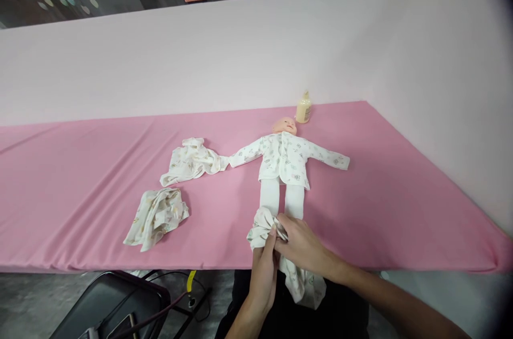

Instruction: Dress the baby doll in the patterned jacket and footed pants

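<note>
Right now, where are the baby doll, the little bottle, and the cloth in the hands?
baby doll point(285, 160), head view, on its printed shirt front.
bottle point(303, 108), head view, on its cream body.
cloth point(261, 224), head view, on the bunched part at the doll's feet.

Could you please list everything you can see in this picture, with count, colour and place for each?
Baby doll: one, in a white printed top and white leggings, lying face up on the table, feet toward the person.
Printed trousers: one, white, bunched at the doll's feet, hanging over the table's near edge.
Loose garments: two, white printed, left of the doll; one beside its sleeve, one nearer the edge.
Bottle: one, cream, behind the doll's head.
Table cover: one, pink.
Backdrop: pale pink, behind the table.
Chair: one, black, lower left on the floor.
Left hand: gripping the trousers.
Right hand: fingers pinching the trousers.
</note>
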{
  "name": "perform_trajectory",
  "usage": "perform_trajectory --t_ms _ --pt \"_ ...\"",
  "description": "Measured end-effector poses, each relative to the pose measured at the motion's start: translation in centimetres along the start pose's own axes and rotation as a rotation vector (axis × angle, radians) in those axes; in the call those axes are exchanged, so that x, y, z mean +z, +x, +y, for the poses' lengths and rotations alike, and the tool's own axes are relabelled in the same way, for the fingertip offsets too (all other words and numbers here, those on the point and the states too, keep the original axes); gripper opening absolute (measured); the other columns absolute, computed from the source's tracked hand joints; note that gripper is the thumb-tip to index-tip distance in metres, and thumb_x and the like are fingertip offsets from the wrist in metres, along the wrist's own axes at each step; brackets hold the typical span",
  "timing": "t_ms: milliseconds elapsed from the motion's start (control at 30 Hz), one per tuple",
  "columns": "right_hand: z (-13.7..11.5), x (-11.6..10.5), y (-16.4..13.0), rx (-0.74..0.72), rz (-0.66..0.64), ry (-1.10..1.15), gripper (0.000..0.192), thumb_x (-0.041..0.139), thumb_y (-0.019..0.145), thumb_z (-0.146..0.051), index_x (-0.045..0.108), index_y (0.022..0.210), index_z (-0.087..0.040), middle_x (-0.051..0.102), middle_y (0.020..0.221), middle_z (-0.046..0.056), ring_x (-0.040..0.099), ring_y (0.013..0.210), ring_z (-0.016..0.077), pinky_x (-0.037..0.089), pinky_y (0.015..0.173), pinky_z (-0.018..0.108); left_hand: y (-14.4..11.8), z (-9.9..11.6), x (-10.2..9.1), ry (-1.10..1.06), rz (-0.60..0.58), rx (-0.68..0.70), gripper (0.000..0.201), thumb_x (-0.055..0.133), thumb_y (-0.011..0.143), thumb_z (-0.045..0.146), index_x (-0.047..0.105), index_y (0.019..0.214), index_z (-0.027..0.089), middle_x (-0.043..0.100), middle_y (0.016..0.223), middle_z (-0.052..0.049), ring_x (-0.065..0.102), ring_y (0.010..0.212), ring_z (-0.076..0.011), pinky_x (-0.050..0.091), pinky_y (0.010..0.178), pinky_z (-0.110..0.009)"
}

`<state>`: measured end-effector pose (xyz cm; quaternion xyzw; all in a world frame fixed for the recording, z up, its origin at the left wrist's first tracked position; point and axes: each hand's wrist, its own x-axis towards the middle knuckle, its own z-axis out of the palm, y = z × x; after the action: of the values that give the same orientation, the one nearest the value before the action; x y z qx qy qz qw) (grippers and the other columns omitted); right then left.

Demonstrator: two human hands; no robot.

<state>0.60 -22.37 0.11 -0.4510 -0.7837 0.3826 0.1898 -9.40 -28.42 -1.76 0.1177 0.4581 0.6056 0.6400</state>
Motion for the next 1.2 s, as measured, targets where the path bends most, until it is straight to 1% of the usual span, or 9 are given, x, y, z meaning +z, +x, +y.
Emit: perform_trajectory --t_ms 133,300,567,700,767,833,933,1033,1200 --pt "0.6 -0.6 0.6 0.012 -0.049 0.090 0.011 0.051 0.077 -0.016 0.041 0.077 -0.021 0.055 0.074 -0.004 0.044 0.062 0.0102 0.028 0.053 0.024 -0.3 -0.3 -0.7 0.095 -0.021 0.022 0.053 0.068 0.086 0.042 0.056 0.135 0.026 0.058 0.138 -0.008 0.047 0.134 -0.0248 0.033 0.116 -0.040" --pt "0.7 -1.2 0.8 0.029 -0.031 0.078 0.010 0.051 0.080 -0.020 0.041 0.078 -0.021 0.052 0.072 -0.005 0.044 0.063 0.0104 0.028 0.054 0.024 -1.1 0.1 -1.5 0.112 -0.006 0.117 0.038 0.071 0.083 0.039 0.069 0.116 0.019 0.063 0.131 -0.009 0.051 0.130 -0.0259 0.032 0.116 -0.041" --pt "1.1 -1.6 0.9 -0.028 -0.046 0.011 0.006 0.052 0.084 -0.024 0.049 0.089 -0.022 0.057 0.075 -0.003 0.049 0.066 0.0135 0.031 0.059 0.026 -0.7 0.3 -2.7 0.079 0.050 0.192 0.028 0.070 0.083 0.035 0.071 0.102 0.015 0.069 0.114 -0.009 0.059 0.118 -0.0238 0.043 0.107 -0.038" --pt "1.3 -1.7 0.8 -0.060 -0.111 0.000 0.029 0.061 0.080 -0.028 0.050 0.106 -0.022 0.062 0.093 0.003 0.054 0.085 0.0199 0.038 0.067 0.028 -0.1 0.2 -2.7 0.325 0.086 0.210 0.042 0.075 0.079 0.037 0.062 0.113 0.016 0.067 0.117 -0.009 0.060 0.115 -0.0228 0.046 0.102 -0.035" --pt "1.4 -1.4 0.8 -0.083 -0.131 0.007 0.047 0.066 0.074 -0.027 0.046 0.116 -0.019 0.062 0.104 0.007 0.055 0.093 0.0228 0.042 0.074 0.031 0.0 0.4 -2.5 0.477 0.083 0.213 0.041 0.074 0.079 0.039 0.060 0.109 0.015 0.067 0.111 -0.009 0.062 0.110 -0.0230 0.048 0.098 -0.035" --pt "1.4 -1.0 0.8 -0.111 -0.121 -0.004 0.055 0.066 0.073 -0.023 0.041 0.121 -0.017 0.061 0.109 0.010 0.056 0.098 0.0243 0.043 0.079 0.033 0.0 0.6 -2.3 0.629 0.084 0.242 0.036 0.069 0.082 0.043 0.061 0.101 0.015 0.068 0.104 -0.010 0.064 0.104 -0.0235 0.050 0.092 -0.035" --pt "1.5 -0.4 1.0 -0.130 -0.072 -0.058 0.049 0.058 0.077 -0.016 0.040 0.123 -0.016 0.061 0.109 0.011 0.056 0.101 0.0242 0.042 0.081 0.033 -0.2 0.8 -2.3 0.837 0.148 0.347 0.031 0.063 0.086 0.046 0.063 0.097 0.017 0.069 0.098 -0.009 0.064 0.095 -0.0236 0.050 0.084 -0.034" --pt "1.5 -0.3 1.3 -0.101 -0.030 -0.136 0.036 0.051 0.078 -0.010 0.046 0.112 -0.018 0.061 0.104 0.008 0.056 0.097 0.0223 0.040 0.077 0.031 -0.4 0.5 -2.8 0.961 0.222 0.477 0.024 0.063 0.086 0.043 0.065 0.095 0.021 0.070 0.096 -0.007 0.064 0.091 -0.0232 0.049 0.083 -0.034" --pt "1.4 -1.4 2.2 -0.038 0.107 -0.201 0.017 0.053 0.080 -0.015 0.052 0.095 -0.020 0.062 0.090 0.003 0.055 0.080 0.0178 0.034 0.068 0.029 -0.2 -0.1 -3.5 0.940 0.341 0.676 0.029 0.068 0.082 0.037 0.068 0.109 0.025 0.071 0.104 -0.005 0.065 0.095 -0.0234 0.048 0.092 -0.034"
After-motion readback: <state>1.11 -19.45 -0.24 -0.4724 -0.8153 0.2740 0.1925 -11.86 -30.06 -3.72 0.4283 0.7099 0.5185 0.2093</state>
